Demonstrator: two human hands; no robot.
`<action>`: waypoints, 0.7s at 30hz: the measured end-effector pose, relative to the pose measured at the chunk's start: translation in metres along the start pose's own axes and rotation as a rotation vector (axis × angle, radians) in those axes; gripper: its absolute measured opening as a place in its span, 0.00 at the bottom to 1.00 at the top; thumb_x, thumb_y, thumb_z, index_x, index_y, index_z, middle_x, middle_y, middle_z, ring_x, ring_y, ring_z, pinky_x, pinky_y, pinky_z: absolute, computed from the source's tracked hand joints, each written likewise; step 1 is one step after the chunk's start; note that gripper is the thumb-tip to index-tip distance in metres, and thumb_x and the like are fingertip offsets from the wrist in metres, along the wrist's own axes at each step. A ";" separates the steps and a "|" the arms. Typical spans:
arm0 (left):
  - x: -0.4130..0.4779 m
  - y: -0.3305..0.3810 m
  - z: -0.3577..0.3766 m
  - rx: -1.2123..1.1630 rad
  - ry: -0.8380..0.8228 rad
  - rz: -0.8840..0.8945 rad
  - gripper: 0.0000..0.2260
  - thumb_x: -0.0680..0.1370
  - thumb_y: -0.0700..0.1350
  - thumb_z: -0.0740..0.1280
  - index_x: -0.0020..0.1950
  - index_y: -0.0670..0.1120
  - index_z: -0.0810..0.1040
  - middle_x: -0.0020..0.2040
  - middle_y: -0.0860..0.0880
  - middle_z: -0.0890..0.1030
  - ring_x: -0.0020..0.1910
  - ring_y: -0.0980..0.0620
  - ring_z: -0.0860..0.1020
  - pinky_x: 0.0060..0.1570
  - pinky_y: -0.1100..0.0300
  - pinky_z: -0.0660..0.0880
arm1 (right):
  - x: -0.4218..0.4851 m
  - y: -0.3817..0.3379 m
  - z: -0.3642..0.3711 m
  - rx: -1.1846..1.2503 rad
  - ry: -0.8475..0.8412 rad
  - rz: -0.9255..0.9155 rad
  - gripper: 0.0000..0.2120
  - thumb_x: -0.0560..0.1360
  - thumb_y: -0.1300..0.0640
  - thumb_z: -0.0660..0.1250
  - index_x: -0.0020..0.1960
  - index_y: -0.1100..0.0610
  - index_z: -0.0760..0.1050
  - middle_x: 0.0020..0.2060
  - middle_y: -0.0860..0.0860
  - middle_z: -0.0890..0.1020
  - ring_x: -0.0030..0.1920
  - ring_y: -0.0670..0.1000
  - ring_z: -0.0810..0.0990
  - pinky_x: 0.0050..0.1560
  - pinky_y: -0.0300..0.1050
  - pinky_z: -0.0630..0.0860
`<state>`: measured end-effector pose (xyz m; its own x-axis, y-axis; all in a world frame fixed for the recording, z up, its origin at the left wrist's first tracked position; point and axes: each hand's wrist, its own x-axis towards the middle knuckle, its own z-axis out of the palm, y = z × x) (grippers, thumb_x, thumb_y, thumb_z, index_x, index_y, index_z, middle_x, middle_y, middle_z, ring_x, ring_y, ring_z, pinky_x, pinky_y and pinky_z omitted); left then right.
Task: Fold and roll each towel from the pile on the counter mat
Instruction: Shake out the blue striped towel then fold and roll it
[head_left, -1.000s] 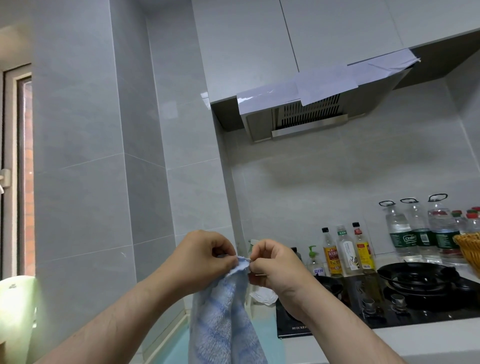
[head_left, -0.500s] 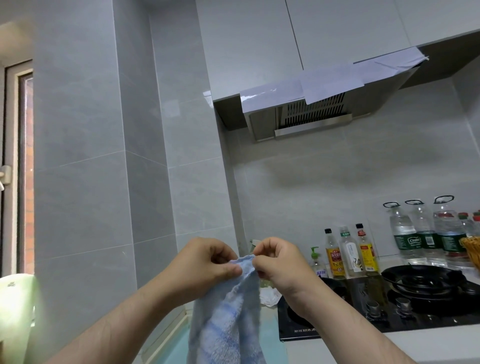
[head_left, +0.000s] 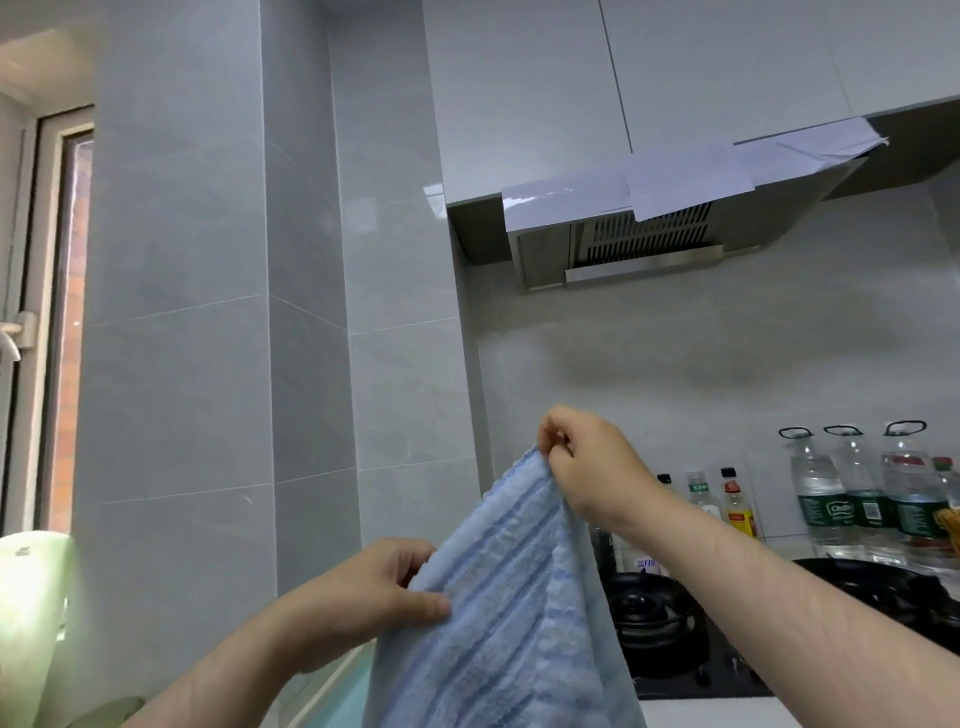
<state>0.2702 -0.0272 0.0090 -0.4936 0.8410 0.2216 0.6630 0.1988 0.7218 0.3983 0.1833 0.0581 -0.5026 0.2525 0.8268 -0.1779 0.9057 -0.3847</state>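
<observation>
A: Head view: where is the towel (head_left: 509, 597)?
B: Held up in front of the stove (head_left: 649, 623), hanging unfolded. The right hand (head_left: 587, 462) pinches its top corner; the left hand (head_left: 374, 597) grips a side edge lower down
A: Progress?
B: Early, I judge: no fold, no roll; the pile is out of view

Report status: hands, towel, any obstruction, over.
Right hand pinches blue towel at top corner, held high. Left hand grips its left edge, lower. Towel hangs in air, not yet folded. Gas hob beyond it, nothing blocking.
</observation>
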 end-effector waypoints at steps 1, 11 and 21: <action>0.000 -0.002 -0.002 0.109 0.031 -0.001 0.18 0.67 0.48 0.73 0.52 0.40 0.78 0.47 0.45 0.83 0.47 0.51 0.82 0.51 0.54 0.77 | 0.001 0.002 -0.001 -0.088 -0.033 -0.040 0.14 0.74 0.70 0.55 0.39 0.55 0.75 0.36 0.47 0.73 0.36 0.43 0.71 0.36 0.32 0.66; 0.000 -0.024 -0.015 0.292 0.235 0.011 0.11 0.65 0.52 0.68 0.42 0.49 0.73 0.36 0.56 0.74 0.35 0.58 0.71 0.39 0.59 0.70 | 0.006 0.027 0.010 -0.400 -0.242 -0.065 0.17 0.74 0.70 0.55 0.39 0.51 0.72 0.47 0.48 0.73 0.48 0.48 0.73 0.46 0.36 0.70; -0.011 -0.034 -0.029 0.520 0.181 0.062 0.18 0.60 0.53 0.76 0.39 0.49 0.71 0.33 0.58 0.73 0.32 0.61 0.70 0.34 0.62 0.68 | 0.011 0.030 0.023 -0.418 -0.209 -0.069 0.08 0.70 0.69 0.57 0.39 0.59 0.71 0.45 0.51 0.71 0.44 0.52 0.68 0.38 0.44 0.64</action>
<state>0.2362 -0.0580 0.0011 -0.5029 0.7685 0.3955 0.8620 0.4124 0.2949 0.3684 0.2054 0.0462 -0.6689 0.1515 0.7277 0.1171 0.9883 -0.0981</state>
